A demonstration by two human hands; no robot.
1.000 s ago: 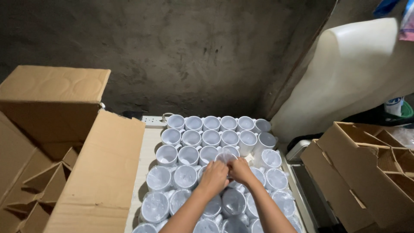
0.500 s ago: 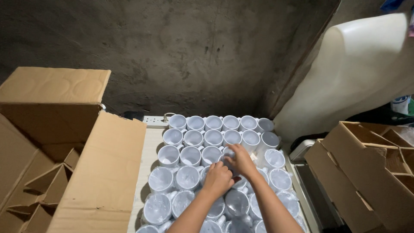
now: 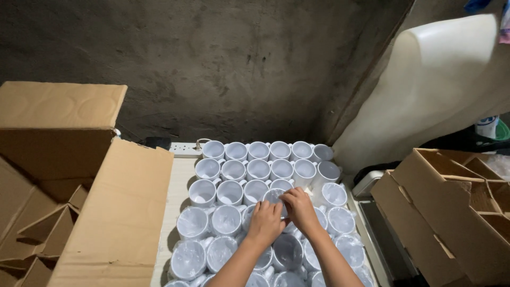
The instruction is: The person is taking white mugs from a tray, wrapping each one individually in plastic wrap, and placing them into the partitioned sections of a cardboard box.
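Rows of white mugs [image 3: 258,170] stand packed together on a light table [image 3: 179,180]. The far rows are bare; the near ones, such as one wrapped mug [image 3: 227,219], are covered in clear plastic. My left hand [image 3: 264,223] and my right hand [image 3: 299,208] meet over a plastic-wrapped mug [image 3: 274,196] in the middle of the group, both sets of fingers pinching the wrapping at its top. My forearms reach in from the bottom edge and hide some mugs beneath them.
A large open cardboard box [image 3: 64,175] with dividers stands at the left, its flap leaning against the table. Another divided cardboard box [image 3: 451,207] sits at the right. A white power strip [image 3: 183,150] lies by the dark concrete wall. A white plastic chair back [image 3: 441,79] leans at upper right.
Both hands have shifted slightly away from me and upward onto the wrapped mug in the middle; the right hand, which reached ahead alone half a second ago, is joined again by the left.
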